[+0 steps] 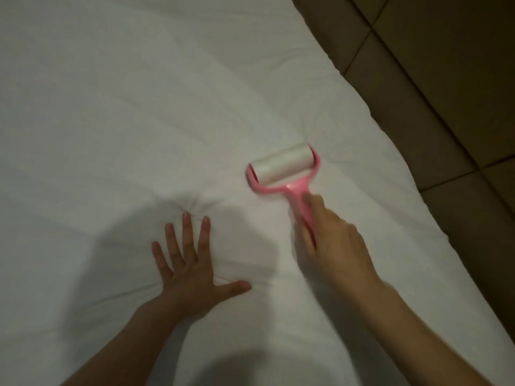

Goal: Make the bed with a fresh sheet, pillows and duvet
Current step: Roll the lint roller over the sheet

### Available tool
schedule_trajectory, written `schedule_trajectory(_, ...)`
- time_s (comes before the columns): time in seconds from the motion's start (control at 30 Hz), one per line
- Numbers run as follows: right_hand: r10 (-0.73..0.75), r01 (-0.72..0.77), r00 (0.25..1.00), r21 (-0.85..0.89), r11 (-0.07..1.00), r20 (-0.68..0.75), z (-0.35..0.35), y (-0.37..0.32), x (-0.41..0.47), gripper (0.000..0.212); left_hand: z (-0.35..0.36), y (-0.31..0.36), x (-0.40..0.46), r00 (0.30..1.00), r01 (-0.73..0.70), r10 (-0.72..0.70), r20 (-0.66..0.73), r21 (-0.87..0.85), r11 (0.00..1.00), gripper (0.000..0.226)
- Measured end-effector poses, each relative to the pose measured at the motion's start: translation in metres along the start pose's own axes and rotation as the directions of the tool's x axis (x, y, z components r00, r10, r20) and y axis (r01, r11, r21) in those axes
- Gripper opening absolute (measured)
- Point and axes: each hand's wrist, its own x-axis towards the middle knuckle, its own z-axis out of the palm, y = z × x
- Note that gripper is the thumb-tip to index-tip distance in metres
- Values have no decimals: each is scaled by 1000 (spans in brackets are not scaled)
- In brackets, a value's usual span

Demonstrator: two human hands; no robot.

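The left hand (pixel 192 271) lies flat with fingers spread straight, pressing the white duvet (pixel 139 121) so that creases fan out from its fingertips. Just to its right, the right hand (pixel 334 240) grips the pink handle of a lint roller (pixel 284 169) — its white roll rests on the duvet beyond both hands. Further right, past the duvet's edge, lies tiled floor (pixel 446 79).

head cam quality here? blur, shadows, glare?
Head view: dim, soft overall; right hand motion-blurred on the pink lint roller; small glare spot on its neck; dark shadow around the left hand on the white duvet; wide-angle curves the bed edge.
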Motion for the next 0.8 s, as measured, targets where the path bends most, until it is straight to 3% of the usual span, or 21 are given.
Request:
schedule_trajectory(0.07,56,-57,997,16,998,53,-3,13,-55,30,-2,3,-1,1000,5,-5,-6,-8,1000,131)
schedule_trajectory(0.17,116,-115,993,-73,991,3,-6,25,-116,43,-5,7,-5,999,26,-26,-32,10,1000,133)
schedule_trajectory(0.3,167,-167,986,-147,975,-14,-2,28,-131,49,-11,11,-6,999,53,-53,10,3,999,136)
schedule_trajectory(0.47,90,-90,996,-5,996,9,-5,13,-34,29,-12,12,-4,999,32,-32,23,13,999,135)
schedule_trajectory(0.6,26,-25,994,13,1000,-106,-4,-14,92,43,-7,7,-2,999,18,-18,45,2,1000,135)
schedule_trajectory(0.8,23,-19,995,47,999,-96,-25,-48,211,63,-2,2,-1,998,6,-5,60,-10,1000,132)
